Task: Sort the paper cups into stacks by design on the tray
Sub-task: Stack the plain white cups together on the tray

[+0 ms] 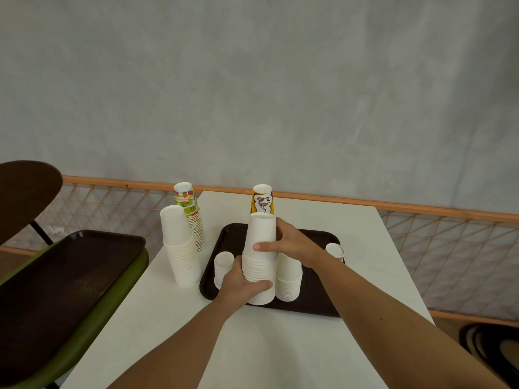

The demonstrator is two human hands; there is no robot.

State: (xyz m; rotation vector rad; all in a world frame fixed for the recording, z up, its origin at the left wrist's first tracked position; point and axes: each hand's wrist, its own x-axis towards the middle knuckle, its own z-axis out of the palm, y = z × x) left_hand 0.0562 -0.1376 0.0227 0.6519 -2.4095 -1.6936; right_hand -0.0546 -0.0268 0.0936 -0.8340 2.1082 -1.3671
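White square tabletop point(280, 346) carries a dark brown plastic tray point(233, 234). At the tray's near edge, the left hand point(244, 287) curls round the lower rims of a tall upturned stack of plain white paper cups point(261, 242), and the right hand point(292, 244) clasps it higher up. That stack partly hides a shorter white stack point(289, 279) and a yellow-brown printed stack point(262, 202) whose lettering, if any, is too small to read. Off the tray to the left stand another white stack point(179, 248) and a fruit-printed stack point(191, 211).
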